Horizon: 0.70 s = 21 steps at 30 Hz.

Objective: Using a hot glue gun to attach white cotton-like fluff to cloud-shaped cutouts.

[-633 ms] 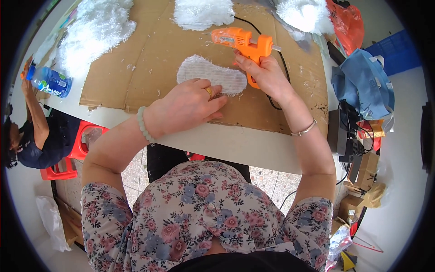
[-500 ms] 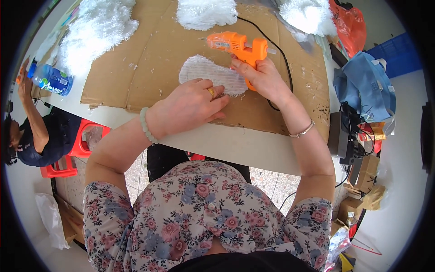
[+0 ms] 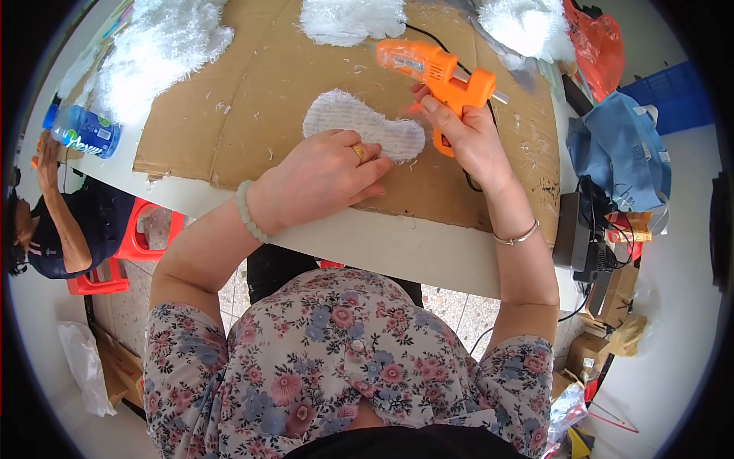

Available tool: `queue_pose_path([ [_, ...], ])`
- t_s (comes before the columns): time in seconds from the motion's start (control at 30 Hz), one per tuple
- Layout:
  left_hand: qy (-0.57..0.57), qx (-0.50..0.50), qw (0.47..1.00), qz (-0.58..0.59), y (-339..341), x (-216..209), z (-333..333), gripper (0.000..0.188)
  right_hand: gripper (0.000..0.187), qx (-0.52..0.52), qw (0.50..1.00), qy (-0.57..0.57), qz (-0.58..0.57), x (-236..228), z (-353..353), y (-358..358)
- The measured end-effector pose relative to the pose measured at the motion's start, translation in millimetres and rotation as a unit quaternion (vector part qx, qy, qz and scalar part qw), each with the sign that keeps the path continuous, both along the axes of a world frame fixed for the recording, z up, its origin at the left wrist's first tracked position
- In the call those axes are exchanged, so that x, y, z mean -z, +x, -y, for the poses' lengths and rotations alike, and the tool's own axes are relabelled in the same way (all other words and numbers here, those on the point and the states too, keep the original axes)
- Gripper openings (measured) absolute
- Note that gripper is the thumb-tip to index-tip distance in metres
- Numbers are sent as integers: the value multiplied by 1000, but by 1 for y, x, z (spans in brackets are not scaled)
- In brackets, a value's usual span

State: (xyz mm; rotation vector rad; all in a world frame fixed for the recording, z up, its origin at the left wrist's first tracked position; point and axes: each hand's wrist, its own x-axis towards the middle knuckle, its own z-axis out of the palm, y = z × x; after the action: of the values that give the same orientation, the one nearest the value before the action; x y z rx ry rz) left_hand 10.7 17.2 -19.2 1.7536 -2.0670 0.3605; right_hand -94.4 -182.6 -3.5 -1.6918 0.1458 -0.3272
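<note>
Nearest me, the pale front edge of the desk [image 3: 397, 243] runs below both hands. My left hand [image 3: 325, 172] lies over the lower edge of a white, sole-shaped fabric piece [image 3: 340, 115], fingers close together; its underside is hidden, so I cannot tell whether it pinches the fabric or only presses it. The piece lies on a sheet of brown cardboard [image 3: 260, 99]. My right hand [image 3: 474, 141] is wrapped around the handle of an orange hot glue gun [image 3: 440, 67], just right of the piece, nozzle pointing left; a blur sits by its fingers.

What has just changed is the gun: it has swung rightward, and the piece's right end, partly behind my right hand in the previous frame, now shows whole. I judge that no glue is going onto the fabric at this instant and that the left hand is steadying it, having barely moved.

Farther off, shaggy white fabric pieces [image 3: 352, 19] lie along the far side. At far left, beyond a blue-capped bottle [image 3: 92, 134], a co-worker's hand [image 3: 47, 157] sits lower than it did a moment ago.
</note>
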Motion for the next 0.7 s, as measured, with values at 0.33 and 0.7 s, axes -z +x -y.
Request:
queue_pose_path([
  [0.33,-3,-1,1000,2,3,1,1,27,29,-19,997,-62,-29,16,1,-3],
  [0.7,45,11,999,-16,4,-2,-1,33,26,-10,995,-92,-26,14,-12,8],
])
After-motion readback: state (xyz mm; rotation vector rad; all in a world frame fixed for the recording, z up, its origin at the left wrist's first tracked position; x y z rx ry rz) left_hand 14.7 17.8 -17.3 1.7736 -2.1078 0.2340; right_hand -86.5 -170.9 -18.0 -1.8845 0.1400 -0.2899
